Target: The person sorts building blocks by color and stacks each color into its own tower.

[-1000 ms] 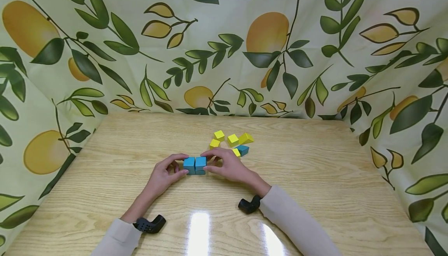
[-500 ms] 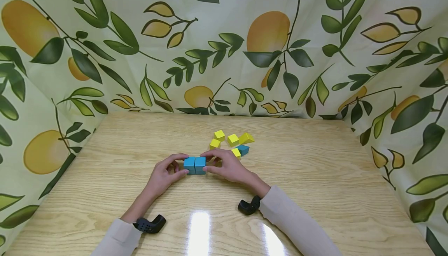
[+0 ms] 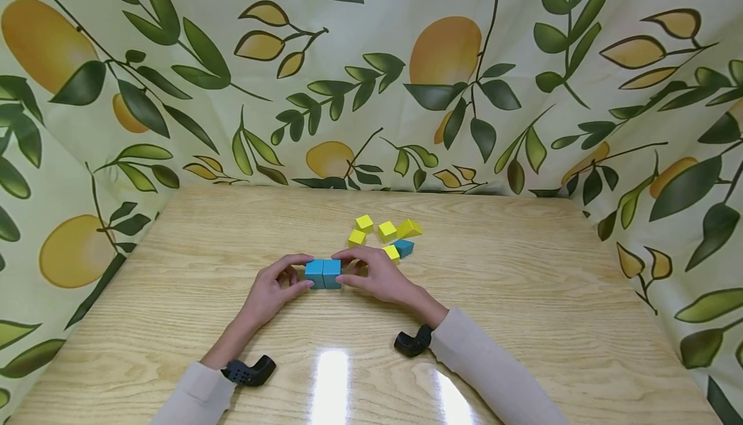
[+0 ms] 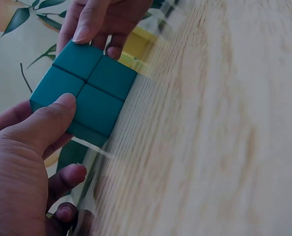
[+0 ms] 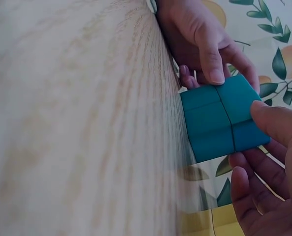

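Note:
Several blue blocks stand on the table as a compact square stack, two wide and two high, seams closed. My left hand (image 3: 271, 291) pinches the upper left blue block (image 3: 314, 269), its thumb on the near face and a finger behind. On the other side my right hand (image 3: 380, 276) pinches the upper right blue block (image 3: 332, 267) the same way. In the left wrist view, the left thumb tip lies near the seam crossing of the blue stack (image 4: 106, 76). From the right wrist, the right thumb (image 5: 271, 118) presses the upper block near its outer edge.
Behind the right hand lie loose yellow cubes (image 3: 364, 224) and a yellow triangular block (image 3: 409, 228). Beside them is another blue block (image 3: 403, 248) with a slanted shape. A patterned cloth (image 3: 371, 89) hangs along the back of the wooden table (image 3: 522, 270).
The upper right blue block has been pushed leftward and aligned, closing the gap beside the upper left one. Both hands have kept their grips and barely moved.

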The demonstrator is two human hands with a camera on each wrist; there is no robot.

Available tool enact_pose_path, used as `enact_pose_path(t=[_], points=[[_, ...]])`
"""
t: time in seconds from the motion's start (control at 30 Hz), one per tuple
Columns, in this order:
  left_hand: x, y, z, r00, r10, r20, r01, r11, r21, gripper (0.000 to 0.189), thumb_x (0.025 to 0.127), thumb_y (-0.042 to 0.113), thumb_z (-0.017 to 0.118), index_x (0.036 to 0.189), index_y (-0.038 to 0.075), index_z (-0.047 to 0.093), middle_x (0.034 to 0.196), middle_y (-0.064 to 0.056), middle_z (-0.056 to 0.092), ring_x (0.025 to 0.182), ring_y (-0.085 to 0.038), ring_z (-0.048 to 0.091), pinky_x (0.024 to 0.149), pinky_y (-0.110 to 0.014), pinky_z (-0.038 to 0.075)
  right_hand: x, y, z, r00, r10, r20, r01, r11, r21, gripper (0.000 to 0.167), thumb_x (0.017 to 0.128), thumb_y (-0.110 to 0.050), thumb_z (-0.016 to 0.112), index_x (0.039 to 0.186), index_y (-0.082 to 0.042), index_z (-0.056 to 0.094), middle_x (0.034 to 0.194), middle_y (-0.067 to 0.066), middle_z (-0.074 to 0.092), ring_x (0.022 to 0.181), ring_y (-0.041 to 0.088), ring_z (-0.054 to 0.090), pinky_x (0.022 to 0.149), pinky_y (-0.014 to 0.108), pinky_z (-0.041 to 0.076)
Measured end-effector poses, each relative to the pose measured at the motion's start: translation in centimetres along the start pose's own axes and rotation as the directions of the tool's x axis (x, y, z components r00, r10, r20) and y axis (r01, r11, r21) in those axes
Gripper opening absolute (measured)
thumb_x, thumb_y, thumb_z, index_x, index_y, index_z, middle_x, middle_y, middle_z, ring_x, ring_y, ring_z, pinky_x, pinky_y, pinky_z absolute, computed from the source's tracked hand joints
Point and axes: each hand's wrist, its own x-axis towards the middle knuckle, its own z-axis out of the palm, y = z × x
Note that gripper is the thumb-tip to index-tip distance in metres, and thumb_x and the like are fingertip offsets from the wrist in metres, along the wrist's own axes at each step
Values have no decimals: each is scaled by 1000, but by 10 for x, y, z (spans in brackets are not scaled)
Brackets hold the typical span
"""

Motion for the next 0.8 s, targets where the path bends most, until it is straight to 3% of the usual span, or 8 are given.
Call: enact_pose_path(t=[0.57, 0.8], points=[[0, -1, 0, 1000, 2, 1, -2, 1000, -21, 39, 80, -2, 74, 118, 5, 63, 81, -14, 59, 67, -20, 51, 57, -27, 39, 0, 0, 1, 1000, 6, -1, -6, 1000, 3, 38, 88, -23, 71, 124, -12, 62, 110, -3, 64, 99, 13, 60, 80, 26, 51], [0, -33, 5, 1000, -14, -8, 13, 1000, -16, 43, 80, 4, 76, 120, 13, 63, 79, -5, 59, 67, -18, 51, 56, -26, 38, 0, -1, 1, 1000, 7, -1, -7, 1000, 8, 38, 88, -23, 71, 124, -13, 62, 111, -4, 63, 99, 11, 59, 80, 26, 50]])
